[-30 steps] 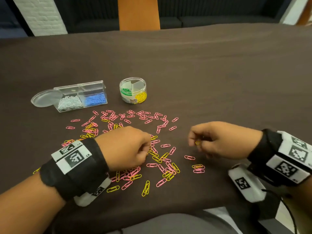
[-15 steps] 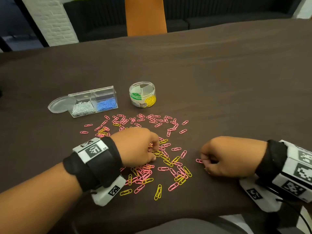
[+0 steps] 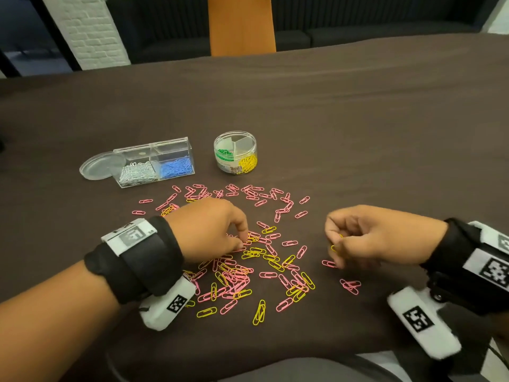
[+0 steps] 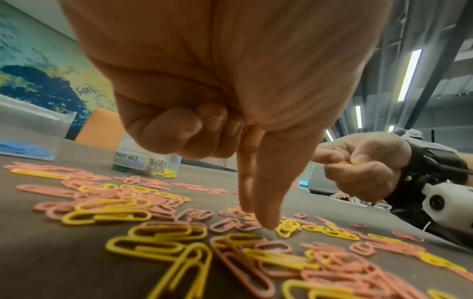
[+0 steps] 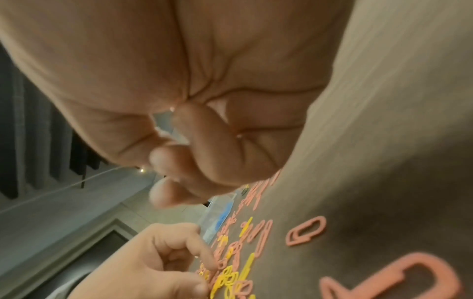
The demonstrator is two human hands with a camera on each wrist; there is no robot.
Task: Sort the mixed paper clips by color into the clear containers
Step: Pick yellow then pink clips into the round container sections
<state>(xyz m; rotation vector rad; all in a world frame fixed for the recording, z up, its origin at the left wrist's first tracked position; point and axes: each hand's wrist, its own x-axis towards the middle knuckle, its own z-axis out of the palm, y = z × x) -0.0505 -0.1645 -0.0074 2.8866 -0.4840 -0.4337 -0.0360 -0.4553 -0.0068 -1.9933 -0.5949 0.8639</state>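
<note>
Pink and yellow paper clips lie mixed on the dark table. My left hand is over the pile, thumb and index finger pointing down onto clips. Its other fingers are curled, with a bit of yellow clip showing between them. My right hand hovers just right of the pile, pinching yellow clips. A round clear container holds green and yellow clips. A clear rectangular box holds white and blue clips.
A round clear lid lies left of the box. A few pink clips sit apart near my right wrist. An orange chair back stands beyond the table's far edge. The table's front edge is close under my wrists.
My right hand dipped to the table beside a pink clip and has come up a little, still pinching yellow. My left hand stays on the pile, fingertips now pressed onto clips.
</note>
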